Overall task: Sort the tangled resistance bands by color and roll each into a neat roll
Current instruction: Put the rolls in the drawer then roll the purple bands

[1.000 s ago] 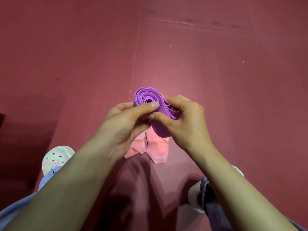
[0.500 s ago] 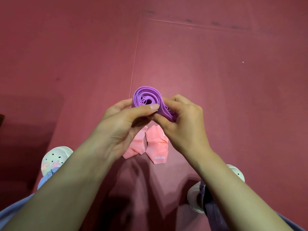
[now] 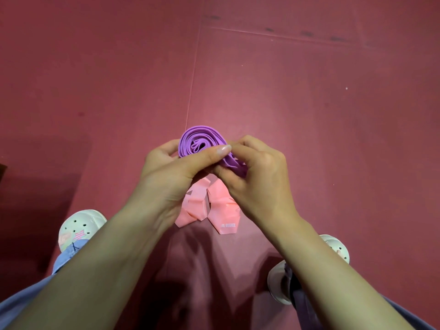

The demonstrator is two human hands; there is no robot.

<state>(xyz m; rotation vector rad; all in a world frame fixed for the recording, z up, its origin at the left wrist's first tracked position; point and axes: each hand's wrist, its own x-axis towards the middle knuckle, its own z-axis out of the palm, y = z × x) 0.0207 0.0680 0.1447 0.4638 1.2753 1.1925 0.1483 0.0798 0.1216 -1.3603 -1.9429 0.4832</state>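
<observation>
A purple resistance band (image 3: 200, 141) is wound into a loose roll and held up in front of me, its coiled end facing the camera. My left hand (image 3: 173, 172) grips the roll from the left, with the thumb laid across its front. From the right, my right hand (image 3: 254, 177) pinches the band's loose outer end against the roll. Below the hands, a pink band (image 3: 209, 206) with white lettering lies crumpled on the floor, partly hidden by them.
The floor is dark red matting (image 3: 309, 115) with a seam running up from the hands. My two white perforated shoes (image 3: 78, 227) (image 3: 335, 248) stand left and right of the pink band, with blue trouser legs above them.
The purple roll has tightened a little as the right hand's fingers wrapped the loose end closer to it. Both hands stayed in nearly the same place.
</observation>
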